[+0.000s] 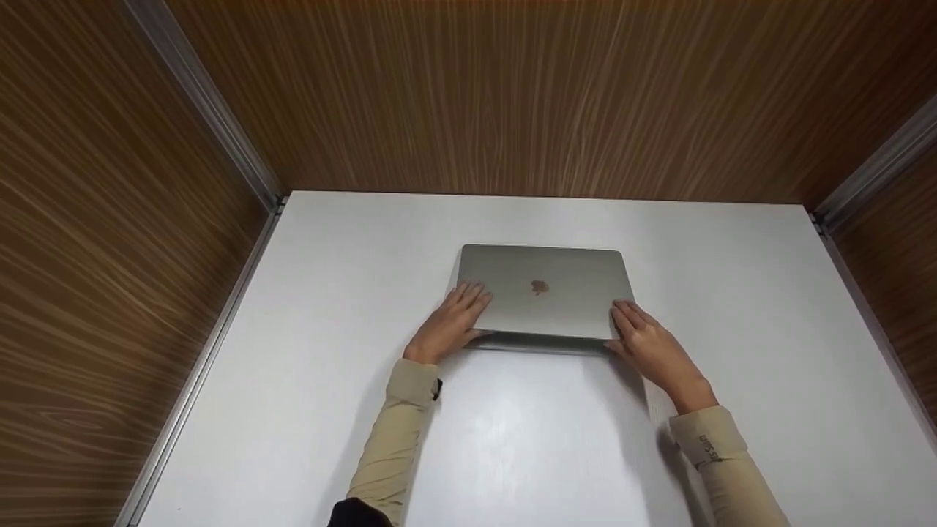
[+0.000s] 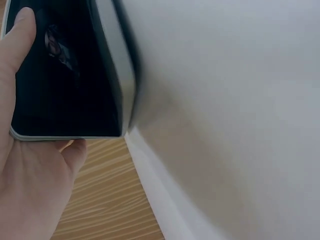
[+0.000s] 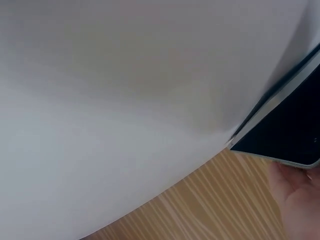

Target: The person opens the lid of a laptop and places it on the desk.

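A grey laptop (image 1: 578, 278) with an apple mark on its lid lies near the middle of the table, partly open, a dark gap showing along its front edge. My left hand (image 1: 446, 322) grips the lid's left front corner, fingers flat over the top. In the left wrist view its thumb (image 2: 22, 37) presses the dark screen (image 2: 60, 105) from inside. On the other side my right hand (image 1: 651, 348) holds the right front corner, fingers on top and thumb at the front edge. The right wrist view shows the glossy screen (image 3: 285, 130) beside that hand, its thumb mostly hidden.
The laptop stands on a white table (image 1: 329, 307). Wood-grain panels rise behind it (image 1: 468, 95) and at both sides, with metal rails (image 1: 212, 110) in the corners. Beige sleeves (image 1: 388, 446) cover both forearms.
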The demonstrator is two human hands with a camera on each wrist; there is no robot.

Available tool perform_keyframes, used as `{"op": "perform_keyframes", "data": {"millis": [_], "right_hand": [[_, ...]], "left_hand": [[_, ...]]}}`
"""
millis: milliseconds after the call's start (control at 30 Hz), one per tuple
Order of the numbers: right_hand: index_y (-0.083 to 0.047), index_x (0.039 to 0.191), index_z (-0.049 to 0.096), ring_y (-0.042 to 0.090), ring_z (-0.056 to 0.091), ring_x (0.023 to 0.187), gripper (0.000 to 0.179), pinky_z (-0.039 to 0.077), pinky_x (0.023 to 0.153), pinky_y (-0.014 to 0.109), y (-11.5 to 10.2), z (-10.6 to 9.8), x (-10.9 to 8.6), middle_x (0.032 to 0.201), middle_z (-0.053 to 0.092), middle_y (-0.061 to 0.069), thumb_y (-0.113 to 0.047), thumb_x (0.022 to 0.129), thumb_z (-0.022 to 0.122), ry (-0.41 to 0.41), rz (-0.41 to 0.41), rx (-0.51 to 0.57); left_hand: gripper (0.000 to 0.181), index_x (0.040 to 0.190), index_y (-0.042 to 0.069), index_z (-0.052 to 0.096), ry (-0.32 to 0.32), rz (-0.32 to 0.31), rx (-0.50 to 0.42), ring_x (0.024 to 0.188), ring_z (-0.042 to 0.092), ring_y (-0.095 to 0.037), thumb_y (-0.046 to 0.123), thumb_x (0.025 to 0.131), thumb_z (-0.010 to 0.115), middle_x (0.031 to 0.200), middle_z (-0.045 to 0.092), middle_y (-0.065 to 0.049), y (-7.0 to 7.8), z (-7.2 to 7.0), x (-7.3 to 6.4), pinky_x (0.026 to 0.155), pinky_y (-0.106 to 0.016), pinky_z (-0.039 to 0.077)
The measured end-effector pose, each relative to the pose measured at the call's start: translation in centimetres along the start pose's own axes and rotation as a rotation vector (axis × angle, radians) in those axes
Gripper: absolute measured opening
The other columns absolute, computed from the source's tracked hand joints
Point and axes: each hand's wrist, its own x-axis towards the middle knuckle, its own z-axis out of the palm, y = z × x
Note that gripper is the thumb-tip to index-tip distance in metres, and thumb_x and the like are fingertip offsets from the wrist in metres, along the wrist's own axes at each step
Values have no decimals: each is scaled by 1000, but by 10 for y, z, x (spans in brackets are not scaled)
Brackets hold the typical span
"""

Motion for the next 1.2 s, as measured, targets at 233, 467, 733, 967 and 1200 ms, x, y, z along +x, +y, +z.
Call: {"op": "perform_keyframes", "data": {"millis": [233, 467, 733, 967, 1200], "right_hand": [[25, 127, 53, 58, 53, 121, 52, 47, 100, 61, -3, 0, 5, 131, 53, 42, 0, 87, 76, -35, -32, -17], [26, 129, 50, 58, 52, 122, 48, 47, 100, 60, -4, 0, 4, 132, 51, 43, 10, 88, 70, -64, -26, -19], [26, 130, 50, 57, 50, 125, 45, 44, 104, 60, -3, -4, 6, 134, 51, 42, 11, 91, 66, -82, 11, 49], [23, 131, 53, 54, 53, 124, 49, 47, 100, 59, 0, -11, 11, 133, 53, 40, 5, 89, 73, -77, 44, 99], [23, 130, 54, 53, 55, 122, 49, 50, 97, 58, 2, -18, 16, 133, 54, 39, 5, 89, 73, -88, 39, 133]], "left_hand": [[66, 149, 0, 48, 45, -10, 22, 146, 33, -40, 20, 92, 76, 155, 41, -22, 0, 6, -1, 122, -44, 23], [63, 144, -4, 52, 121, 20, 79, 140, 42, -41, 26, 93, 75, 149, 47, -26, 4, 9, -6, 118, -47, 32], [67, 146, -4, 49, 62, 6, 9, 143, 38, -40, 41, 99, 63, 151, 44, -27, 3, 1, -7, 121, -44, 27], [69, 149, -5, 45, 3, -22, -57, 146, 33, -39, 44, 102, 58, 154, 41, -26, 3, -9, -2, 123, -42, 22], [70, 150, -5, 44, -20, -49, -101, 146, 32, -40, 44, 102, 58, 155, 40, -26, 4, -16, -2, 121, -45, 25]]}}
